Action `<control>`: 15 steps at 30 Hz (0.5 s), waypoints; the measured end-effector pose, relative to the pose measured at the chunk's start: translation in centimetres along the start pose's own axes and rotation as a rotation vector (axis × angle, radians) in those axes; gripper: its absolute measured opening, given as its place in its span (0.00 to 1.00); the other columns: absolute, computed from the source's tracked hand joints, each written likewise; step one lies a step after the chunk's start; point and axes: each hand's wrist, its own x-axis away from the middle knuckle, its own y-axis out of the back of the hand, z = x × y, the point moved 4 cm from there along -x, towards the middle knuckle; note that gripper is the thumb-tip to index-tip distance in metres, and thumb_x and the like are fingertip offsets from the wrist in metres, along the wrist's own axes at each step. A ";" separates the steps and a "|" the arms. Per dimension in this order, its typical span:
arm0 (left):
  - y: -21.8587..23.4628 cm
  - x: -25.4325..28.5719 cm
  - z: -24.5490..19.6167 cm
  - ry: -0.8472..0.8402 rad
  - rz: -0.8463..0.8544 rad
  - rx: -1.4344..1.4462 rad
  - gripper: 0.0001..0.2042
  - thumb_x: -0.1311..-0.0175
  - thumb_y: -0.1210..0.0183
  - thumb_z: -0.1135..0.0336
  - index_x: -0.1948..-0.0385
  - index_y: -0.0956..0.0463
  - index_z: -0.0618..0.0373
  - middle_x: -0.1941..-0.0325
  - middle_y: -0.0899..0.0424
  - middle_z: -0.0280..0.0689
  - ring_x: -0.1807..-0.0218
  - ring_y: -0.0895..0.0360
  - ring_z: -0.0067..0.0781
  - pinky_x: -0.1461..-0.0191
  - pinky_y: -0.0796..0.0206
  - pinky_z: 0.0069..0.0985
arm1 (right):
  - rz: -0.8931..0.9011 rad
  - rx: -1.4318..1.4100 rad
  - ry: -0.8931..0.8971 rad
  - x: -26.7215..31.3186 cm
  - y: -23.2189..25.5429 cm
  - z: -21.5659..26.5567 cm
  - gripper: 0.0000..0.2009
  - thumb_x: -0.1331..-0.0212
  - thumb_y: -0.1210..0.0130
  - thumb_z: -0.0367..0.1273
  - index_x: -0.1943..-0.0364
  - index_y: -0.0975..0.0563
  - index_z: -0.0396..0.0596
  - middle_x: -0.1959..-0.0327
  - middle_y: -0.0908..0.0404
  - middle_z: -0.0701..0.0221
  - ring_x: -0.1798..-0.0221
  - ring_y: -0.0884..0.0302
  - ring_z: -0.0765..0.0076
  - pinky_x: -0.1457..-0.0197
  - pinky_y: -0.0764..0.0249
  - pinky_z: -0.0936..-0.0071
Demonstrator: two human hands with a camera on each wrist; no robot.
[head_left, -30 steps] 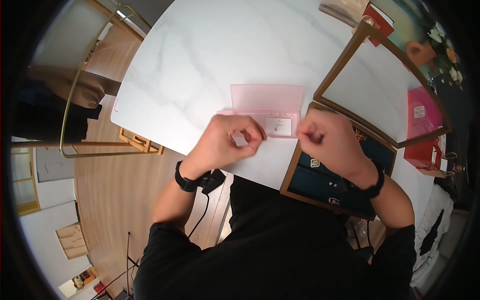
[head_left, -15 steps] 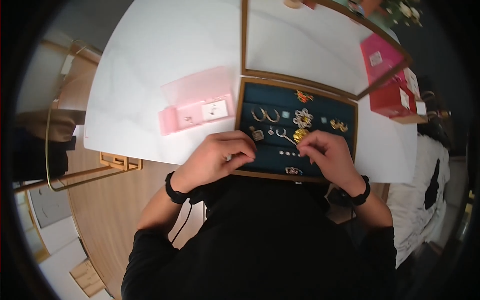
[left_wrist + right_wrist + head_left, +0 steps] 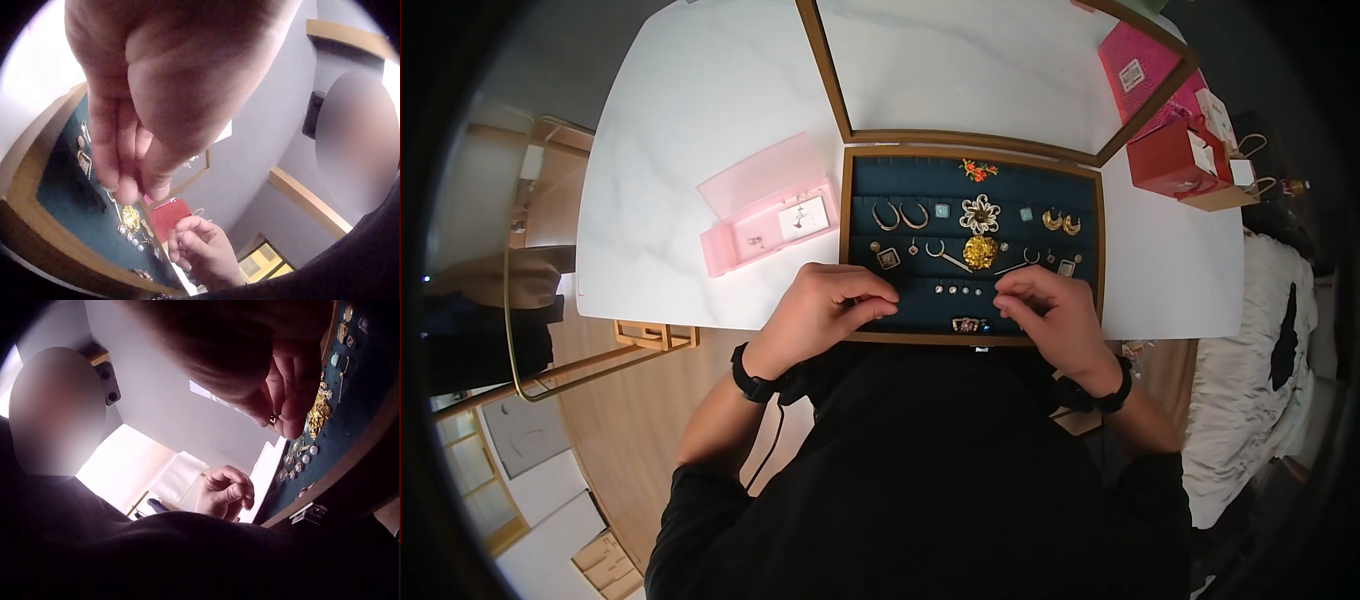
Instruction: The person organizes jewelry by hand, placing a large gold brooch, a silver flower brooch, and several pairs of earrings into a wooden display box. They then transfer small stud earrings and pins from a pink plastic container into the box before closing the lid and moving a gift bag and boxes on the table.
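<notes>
My left hand (image 3: 828,312) hovers over the left front corner of a wooden jewelry box (image 3: 1100,300), thumb and fingertips brought together; I cannot tell whether anything is between them. Over the right front part of the box, my right hand (image 3: 1050,310) pinches a small gold piece of jewelry (image 3: 273,417). Dark teal rows fill the box. Between the hands lie several round studs (image 3: 953,290) and a dark jeweled piece (image 3: 970,325). Behind them are a gold flower-like piece (image 3: 980,252), a pearly flower brooch (image 3: 980,214), hoop earrings (image 3: 914,214) and a red-orange brooch (image 3: 978,171).
The box's framed clear lid (image 3: 970,138) stands raised at the back. Left of the box, an open pink case (image 3: 722,250) holds a white card (image 3: 803,217) and small jewelry. A red bag (image 3: 1175,160) and a pink package (image 3: 1135,75) stand at the right of the white table (image 3: 700,100).
Both hands have shifted from the pink case to over the jewelry box, and the head view has swung right. In the last half second the hands stay nearly still over the box.
</notes>
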 end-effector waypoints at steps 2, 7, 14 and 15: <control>-0.4 -0.1 0.3 0.061 0.012 0.062 0.05 0.32 0.26 0.78 0.57 0.09 0.61 0.61 0.05 0.39 0.58 0.06 0.33 0.56 0.18 0.26 | 0.063 0.066 0.049 -0.1 -0.6 0.3 0.06 0.26 0.32 0.23 0.50 0.13 0.38 0.60 0.07 0.67 0.59 0.09 0.79 0.55 0.16 0.78; -1.3 -0.8 0.7 0.012 0.015 0.072 0.05 0.30 0.28 0.80 0.57 0.10 0.62 0.62 0.05 0.40 0.58 0.05 0.34 0.55 0.16 0.28 | 0.093 0.117 0.136 -1.1 -1.8 0.8 0.07 0.26 0.32 0.25 0.49 0.12 0.40 0.58 0.07 0.66 0.60 0.08 0.74 0.55 0.15 0.76; -1.2 -2.3 -0.1 0.029 0.096 -0.032 0.05 0.29 0.32 0.84 0.57 0.12 0.66 0.60 0.06 0.42 0.57 0.05 0.36 0.52 0.15 0.29 | 0.120 0.050 0.177 -1.2 -2.9 0.8 0.07 0.24 0.36 0.23 0.47 0.13 0.38 0.56 0.06 0.62 0.52 0.04 0.66 0.49 0.09 0.72; -1.3 -2.4 0.0 0.028 0.098 -0.033 0.05 0.29 0.32 0.84 0.57 0.12 0.66 0.60 0.06 0.42 0.57 0.05 0.36 0.52 0.15 0.29 | 0.118 0.049 0.178 -1.2 -2.9 0.8 0.07 0.24 0.36 0.23 0.47 0.13 0.38 0.56 0.06 0.62 0.52 0.04 0.66 0.49 0.09 0.72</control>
